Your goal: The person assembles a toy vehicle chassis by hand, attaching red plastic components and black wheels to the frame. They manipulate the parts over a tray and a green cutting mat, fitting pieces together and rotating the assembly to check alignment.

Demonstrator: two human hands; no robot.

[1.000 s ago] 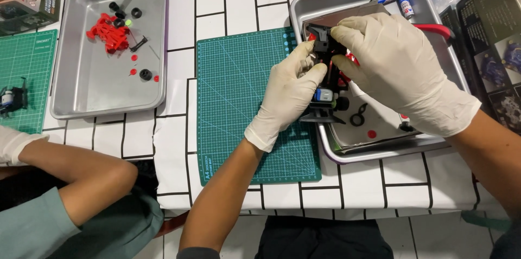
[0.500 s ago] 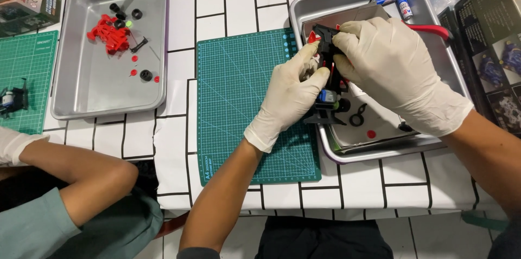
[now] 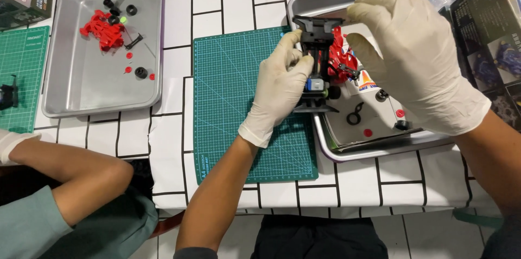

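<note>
Straddling the near-left rim of the right-hand grey metal tray (image 3: 347, 153), black-and-red plastic toy-car chassis (image 3: 321, 66), long axis near-to-far, pinched at its left flank by gloved left hand (image 3: 279, 82), gloved right hand (image 3: 415, 55) clasping its right.

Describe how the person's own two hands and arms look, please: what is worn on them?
Both hands wear thin, cream-white disposable gloves that end at the wrist, slightly wrinkled: the left hand and the right hand. Above the gloves, both forearms are bare, with no watch or jewellery visible. No sleeves show on the forearms.
</note>
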